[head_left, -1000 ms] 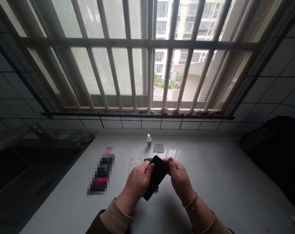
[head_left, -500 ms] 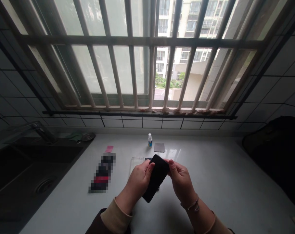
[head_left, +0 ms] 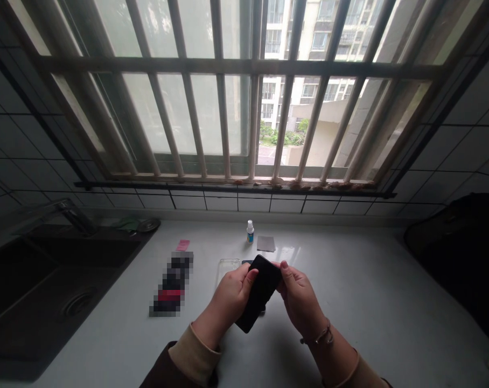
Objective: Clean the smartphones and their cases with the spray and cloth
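A black smartphone (head_left: 256, 302) is held tilted above the countertop. My left hand (head_left: 230, 293) wraps its left edge, with the thumb lying over the front. At its upper right corner, my right hand (head_left: 299, 291) is closed, thumb and fingers pinching the edge; the fingers behind are partly hidden. Beneath and behind the phone lies a dark flat object (head_left: 246, 263), mostly covered. A clear phone case (head_left: 228, 262) rests beside it, partly behind my left hand. Farther back stand a small white spray bottle (head_left: 250, 233) and a folded grey cloth (head_left: 266, 243).
The pale countertop (head_left: 369, 302) runs below a barred window (head_left: 244, 67). On the left is a dark sink (head_left: 34, 302) with a faucet (head_left: 77, 215). A pink slip (head_left: 183, 245) and a pixelated dark item (head_left: 172, 285) lie near it. A black bag-like shape (head_left: 462, 258) stands at right.
Both hands keep their hold on the phone with hardly any movement. The whole view has shifted slightly, so the counter items appear a little farther right and higher.
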`<state>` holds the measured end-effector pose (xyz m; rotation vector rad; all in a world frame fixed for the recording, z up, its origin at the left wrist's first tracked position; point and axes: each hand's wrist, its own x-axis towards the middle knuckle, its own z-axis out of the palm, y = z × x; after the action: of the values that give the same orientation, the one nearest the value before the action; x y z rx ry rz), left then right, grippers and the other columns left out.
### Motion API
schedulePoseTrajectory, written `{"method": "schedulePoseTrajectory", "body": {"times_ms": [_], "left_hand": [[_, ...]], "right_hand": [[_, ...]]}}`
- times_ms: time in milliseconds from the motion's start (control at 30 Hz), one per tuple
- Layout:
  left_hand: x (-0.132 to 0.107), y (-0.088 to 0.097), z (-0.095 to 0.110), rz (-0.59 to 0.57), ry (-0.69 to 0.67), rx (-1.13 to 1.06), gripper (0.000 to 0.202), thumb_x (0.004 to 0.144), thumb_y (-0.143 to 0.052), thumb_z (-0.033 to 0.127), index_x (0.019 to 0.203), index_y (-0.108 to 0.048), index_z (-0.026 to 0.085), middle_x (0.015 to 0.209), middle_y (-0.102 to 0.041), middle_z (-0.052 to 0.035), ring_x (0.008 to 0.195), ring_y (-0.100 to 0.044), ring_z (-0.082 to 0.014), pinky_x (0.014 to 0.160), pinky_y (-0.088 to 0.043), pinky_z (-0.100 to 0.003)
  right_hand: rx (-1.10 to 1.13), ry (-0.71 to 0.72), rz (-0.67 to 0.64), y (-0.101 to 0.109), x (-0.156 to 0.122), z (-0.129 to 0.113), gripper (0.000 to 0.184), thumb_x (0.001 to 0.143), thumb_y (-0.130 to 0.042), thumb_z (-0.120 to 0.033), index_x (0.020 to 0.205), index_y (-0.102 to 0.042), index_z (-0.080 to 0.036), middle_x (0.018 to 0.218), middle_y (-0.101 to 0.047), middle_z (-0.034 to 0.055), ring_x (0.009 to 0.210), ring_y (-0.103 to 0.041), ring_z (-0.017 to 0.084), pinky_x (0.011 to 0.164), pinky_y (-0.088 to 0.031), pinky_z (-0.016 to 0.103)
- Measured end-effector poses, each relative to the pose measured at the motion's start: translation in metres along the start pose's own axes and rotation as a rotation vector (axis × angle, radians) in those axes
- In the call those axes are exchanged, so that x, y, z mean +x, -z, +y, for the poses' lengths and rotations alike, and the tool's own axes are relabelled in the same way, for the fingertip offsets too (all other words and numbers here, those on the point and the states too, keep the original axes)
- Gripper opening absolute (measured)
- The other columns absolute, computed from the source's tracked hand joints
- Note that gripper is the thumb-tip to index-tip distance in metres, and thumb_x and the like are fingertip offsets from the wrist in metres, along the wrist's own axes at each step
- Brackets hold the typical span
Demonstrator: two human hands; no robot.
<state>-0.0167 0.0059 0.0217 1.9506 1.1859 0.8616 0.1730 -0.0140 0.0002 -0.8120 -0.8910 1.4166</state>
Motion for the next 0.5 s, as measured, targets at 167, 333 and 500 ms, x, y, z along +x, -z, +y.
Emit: {"method": "schedulePoseTrajectory", "body": {"times_ms": [167,333,500], "left_hand": [[0.0001,0.001,0.0028,-0.003,0.002,-0.029,0.047,0.108,-0.038,0.057,0.094,-0.064,0.02,0.081,-0.066,-0.0035,0.072,-0.06,-0.02,0.066,-0.039,-0.03],[0.0001,0.0007,0.005,-0.005,0.01,-0.07,0.047,0.108,-0.038,0.057,0.093,-0.064,0.02,0.079,-0.065,-0.0028,0.07,-0.059,-0.0193,0.065,-0.039,-0.03],[-0.0005,-0.0032,0.0059,0.011,0.045,-0.108,0.049,0.106,-0.041,0.06,0.088,-0.063,0.02,0.075,-0.065,-0.0027,0.066,-0.058,-0.0195,0.06,-0.037,-0.029]], "right_hand": [[0.074,-0.038,-0.018,-0.0045,0.0005,-0.0046,0.05,0.095,-0.069,-0.062,0.112,-0.083,-0.017,0.101,-0.08,0.0116,0.096,-0.071,0.027,0.092,-0.056,0.041],[0.066,-0.035,0.027,-0.0053,0.0004,-0.0033,0.054,0.093,-0.07,-0.066,0.108,-0.082,-0.016,0.095,-0.079,0.0107,0.087,-0.07,0.024,0.083,-0.057,0.037],[-0.169,0.084,0.145,-0.0015,0.0002,-0.0019,0.053,0.095,-0.065,-0.067,0.11,-0.077,-0.018,0.085,-0.073,0.0053,0.076,-0.065,0.019,0.07,-0.055,0.03]]}}
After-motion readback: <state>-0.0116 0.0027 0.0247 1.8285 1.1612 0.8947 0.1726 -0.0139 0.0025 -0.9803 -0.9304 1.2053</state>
